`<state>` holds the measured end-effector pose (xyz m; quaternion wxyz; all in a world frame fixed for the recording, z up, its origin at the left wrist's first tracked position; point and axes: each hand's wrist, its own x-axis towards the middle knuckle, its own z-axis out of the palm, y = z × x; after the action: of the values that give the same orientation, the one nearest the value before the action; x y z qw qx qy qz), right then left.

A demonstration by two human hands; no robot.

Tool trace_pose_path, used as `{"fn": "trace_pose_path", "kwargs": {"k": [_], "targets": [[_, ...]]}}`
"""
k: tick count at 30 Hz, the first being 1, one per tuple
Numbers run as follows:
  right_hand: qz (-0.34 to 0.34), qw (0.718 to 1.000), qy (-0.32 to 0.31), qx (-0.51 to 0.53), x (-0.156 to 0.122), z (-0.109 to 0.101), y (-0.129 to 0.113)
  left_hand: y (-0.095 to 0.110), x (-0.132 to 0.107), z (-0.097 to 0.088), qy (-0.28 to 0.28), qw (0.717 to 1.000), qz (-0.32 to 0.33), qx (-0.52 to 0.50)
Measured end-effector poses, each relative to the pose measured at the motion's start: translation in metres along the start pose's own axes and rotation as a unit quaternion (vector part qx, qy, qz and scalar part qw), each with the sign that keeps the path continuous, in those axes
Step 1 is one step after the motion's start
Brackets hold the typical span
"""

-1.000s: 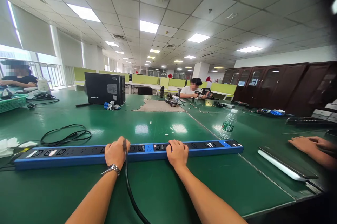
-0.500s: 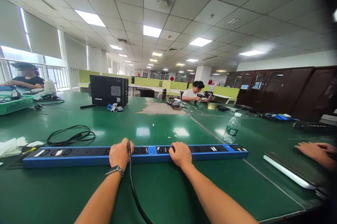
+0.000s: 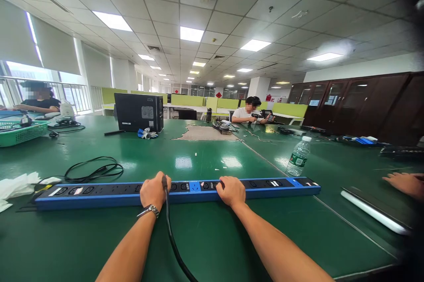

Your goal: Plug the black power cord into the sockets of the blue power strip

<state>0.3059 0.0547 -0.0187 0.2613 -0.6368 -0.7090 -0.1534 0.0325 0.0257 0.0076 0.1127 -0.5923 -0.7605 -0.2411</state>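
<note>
A long blue and black power strip (image 3: 89,203) lies across the green table in front of me, its sockets facing up. My left hand (image 3: 152,192), with a metal-band watch on the wrist, is closed around the plug end of a thick black power cable (image 3: 172,240) over the left-middle sockets. The plug is mostly hidden by my fingers, so I cannot tell if it sits in a socket. The cable runs down toward me. Right of the blue middle socket, my right hand (image 3: 232,191) is closed over the strip, its fingertips hidden behind the far side.
Behind the strip lie a coiled black cable (image 3: 94,169) and a water bottle (image 3: 298,157). A black computer case (image 3: 137,112) stands farther back with gloves (image 3: 147,133) before it. White tissue (image 3: 20,187) is left; a co-worker's hand (image 3: 404,184) rests near a dark, white-edged device (image 3: 374,211) at right.
The whole scene has shifted slightly rightward in view. Both my hands keep their places on the strip and cable. Less of the co-worker's hands shows at the right edge.
</note>
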Motion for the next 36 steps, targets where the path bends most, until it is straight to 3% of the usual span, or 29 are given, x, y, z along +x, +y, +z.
{"fn": "trace_pose_path", "kwargs": {"k": [6, 15, 24, 36], "targets": [[0.000, 1.000, 0.009, 0.007, -0.001, 0.001, 0.001, -0.003, 0.000, 0.010, 0.029, 1.000, -0.001, 0.006], [-0.009, 0.999, 0.034, 0.030, -0.003, 0.003, 0.002, -0.004, -0.003, 0.009, 0.043, 0.999, -0.002, 0.006], [-0.006, 0.991, 0.083, 0.101, -0.003, 0.012, 0.007, -0.015, -0.006, 0.021, 0.093, 0.993, 0.032, -0.066], [0.061, 0.984, 0.022, 0.166, 0.001, -0.004, 0.000, -0.021, -0.008, 0.021, 0.093, 0.977, 0.035, -0.189]]}}
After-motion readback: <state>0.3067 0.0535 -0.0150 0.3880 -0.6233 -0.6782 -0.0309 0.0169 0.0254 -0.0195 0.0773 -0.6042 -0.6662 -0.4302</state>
